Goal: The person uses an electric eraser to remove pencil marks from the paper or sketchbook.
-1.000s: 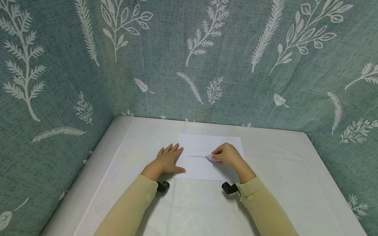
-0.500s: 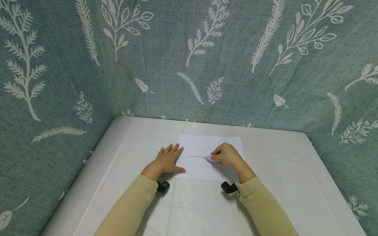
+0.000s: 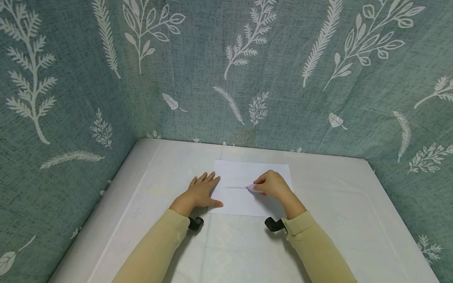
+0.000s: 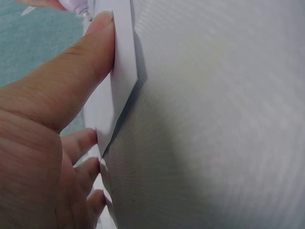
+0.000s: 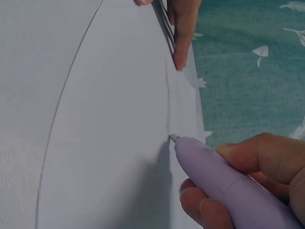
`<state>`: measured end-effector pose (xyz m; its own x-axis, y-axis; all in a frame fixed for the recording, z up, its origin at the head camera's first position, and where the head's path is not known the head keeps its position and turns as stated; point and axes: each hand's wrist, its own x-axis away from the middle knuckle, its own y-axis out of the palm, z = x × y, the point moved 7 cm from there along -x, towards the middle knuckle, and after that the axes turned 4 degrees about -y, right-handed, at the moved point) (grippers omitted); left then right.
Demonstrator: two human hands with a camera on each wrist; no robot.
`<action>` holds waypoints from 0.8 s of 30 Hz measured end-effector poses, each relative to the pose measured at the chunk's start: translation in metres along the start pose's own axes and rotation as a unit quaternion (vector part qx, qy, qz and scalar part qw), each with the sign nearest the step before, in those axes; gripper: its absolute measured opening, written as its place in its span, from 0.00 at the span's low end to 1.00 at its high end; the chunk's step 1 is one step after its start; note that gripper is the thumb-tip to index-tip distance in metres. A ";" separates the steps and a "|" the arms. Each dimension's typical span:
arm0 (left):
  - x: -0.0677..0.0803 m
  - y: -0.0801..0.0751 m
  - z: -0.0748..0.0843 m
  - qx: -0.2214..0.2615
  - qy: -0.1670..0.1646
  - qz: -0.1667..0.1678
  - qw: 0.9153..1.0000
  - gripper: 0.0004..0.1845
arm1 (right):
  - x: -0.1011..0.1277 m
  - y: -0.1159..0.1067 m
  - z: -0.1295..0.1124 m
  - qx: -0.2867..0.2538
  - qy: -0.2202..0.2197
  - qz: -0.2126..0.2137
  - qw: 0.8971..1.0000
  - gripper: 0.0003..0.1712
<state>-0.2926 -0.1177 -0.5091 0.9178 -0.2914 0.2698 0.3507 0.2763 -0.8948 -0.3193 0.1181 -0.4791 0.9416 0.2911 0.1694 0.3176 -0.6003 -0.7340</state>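
Observation:
A white sheet of paper [image 3: 233, 204] lies flat on the white-covered table. My left hand [image 3: 201, 192] rests on its left edge with the fingers spread; in the left wrist view the thumb [image 4: 81, 71] presses along the border. My right hand [image 3: 274, 186] grips a chunky lilac pen-shaped tool [image 5: 228, 191] between thumb and fingers. Its small metal tip [image 5: 174, 138] meets the paper near the middle. A thin grey line [image 3: 233, 187] runs left from that tip; whether it is drawn or cut, I cannot tell.
The white cloth-covered table [image 3: 336, 204] surrounds the sheet. Green leaf-patterned fabric [image 3: 198, 70] rises behind it and along both sides. Dark wrist mounts [image 3: 274, 225] sit by both cuffs.
The lilac tool's tip has dipped slightly toward the body and come back up, staying at the line's right end. My left hand has kept its place.

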 end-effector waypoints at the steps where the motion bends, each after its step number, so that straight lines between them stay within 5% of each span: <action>1: 0.000 0.000 0.000 -0.001 0.000 0.001 1.000 0.56 | 0.000 -0.001 0.000 0.001 0.002 0.004 1.000 0.10; 24: -0.003 0.001 -0.001 -0.008 -0.002 0.001 1.000 0.57 | 0.000 0.000 -0.003 -0.001 0.002 0.006 1.000 0.10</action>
<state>-0.2947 -0.1173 -0.5111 0.9192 -0.2878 0.2690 0.3459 0.2631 -0.9006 -0.3188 0.1163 -0.4769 0.9455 0.2809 0.1644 0.3074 -0.6045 -0.7349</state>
